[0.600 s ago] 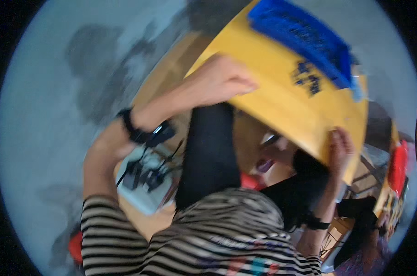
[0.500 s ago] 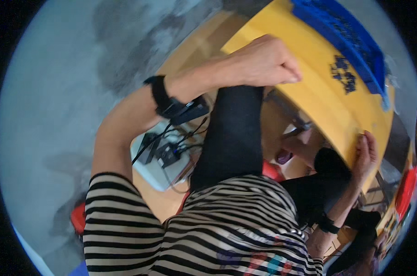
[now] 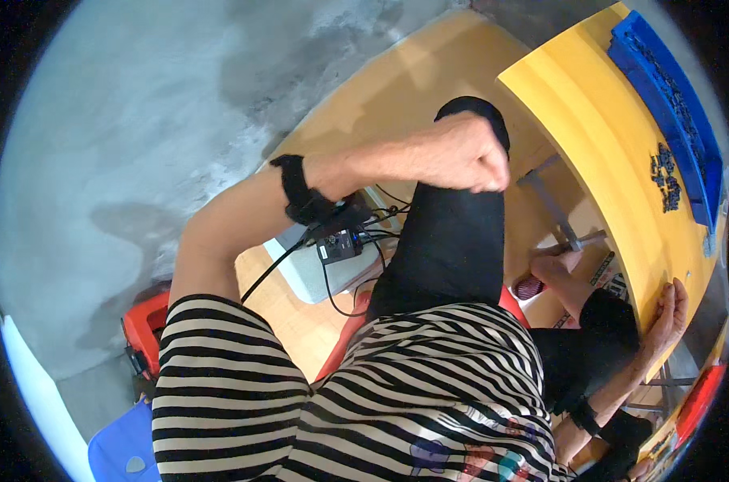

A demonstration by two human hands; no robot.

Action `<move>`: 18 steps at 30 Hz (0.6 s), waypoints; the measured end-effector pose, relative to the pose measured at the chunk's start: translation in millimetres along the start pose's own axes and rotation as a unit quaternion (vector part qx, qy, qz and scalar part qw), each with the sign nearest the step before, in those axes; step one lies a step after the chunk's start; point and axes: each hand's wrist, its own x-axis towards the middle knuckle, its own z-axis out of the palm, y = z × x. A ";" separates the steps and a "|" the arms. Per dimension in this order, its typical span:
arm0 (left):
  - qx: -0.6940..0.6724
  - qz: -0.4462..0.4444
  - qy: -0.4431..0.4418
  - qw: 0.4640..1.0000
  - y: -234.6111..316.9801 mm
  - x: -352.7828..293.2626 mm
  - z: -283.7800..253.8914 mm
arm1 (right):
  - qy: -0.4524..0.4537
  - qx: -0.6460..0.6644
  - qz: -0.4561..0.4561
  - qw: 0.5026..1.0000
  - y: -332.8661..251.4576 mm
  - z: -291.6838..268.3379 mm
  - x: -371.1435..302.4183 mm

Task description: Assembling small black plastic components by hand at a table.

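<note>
My left hand [image 3: 470,154] is closed in a fist above my left knee, off the near edge of the yellow table [image 3: 577,88]. Whatever its fingers hold, if anything, is hidden. My right hand [image 3: 668,315] rests at the table's near edge with its fingers loosely stretched, and I make out nothing in them. Farther along the tabletop lies a loose cluster of small dark pieces [image 3: 667,181]. Behind that cluster stands a long blue tray [image 3: 706,189] with many similar dark pieces in it.
Left of my leg, a black device [image 3: 339,247] with cables sits on a pale box [image 3: 300,277]. A red object [image 3: 146,328] and a blue panel [image 3: 127,442] are at lower left. A table leg [image 3: 561,213] stands below the tabletop. Part of another person shows at lower right.
The view has shifted, so the table and tray sit farther right. My left hand has come away from over the tabletop to above my knee, still closed. My right hand stays at the edge.
</note>
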 end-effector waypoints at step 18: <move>0.278 -0.228 -0.322 0.876 -105.5 -95.2 40.9 | 0.027 -0.026 0.013 0.999 -4.4 8.9 -7.5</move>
